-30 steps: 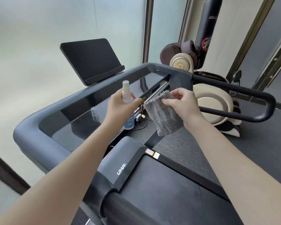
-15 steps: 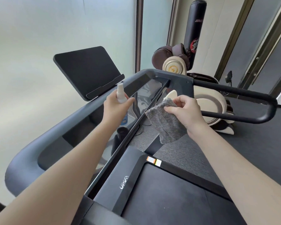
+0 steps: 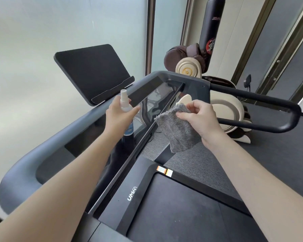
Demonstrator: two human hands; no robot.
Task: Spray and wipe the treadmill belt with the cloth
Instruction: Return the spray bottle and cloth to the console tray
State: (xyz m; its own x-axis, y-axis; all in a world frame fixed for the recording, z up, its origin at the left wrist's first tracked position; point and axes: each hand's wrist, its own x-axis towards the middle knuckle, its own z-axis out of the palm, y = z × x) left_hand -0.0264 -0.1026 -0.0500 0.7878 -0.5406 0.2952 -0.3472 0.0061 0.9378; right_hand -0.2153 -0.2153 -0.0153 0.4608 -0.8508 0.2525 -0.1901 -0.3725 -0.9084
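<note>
Treadmill belt (image 3: 182, 215) below, spray bottle (image 3: 124, 102) in left hand (image 3: 120, 118), cloth (image 3: 178, 131) in right hand (image 3: 201, 119).

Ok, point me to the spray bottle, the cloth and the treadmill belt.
spray bottle (image 3: 125, 102): head view, on its white upper part.
cloth (image 3: 177, 130): head view, middle of the grey hanging part.
treadmill belt (image 3: 182, 212): head view, bare black surface.
</note>
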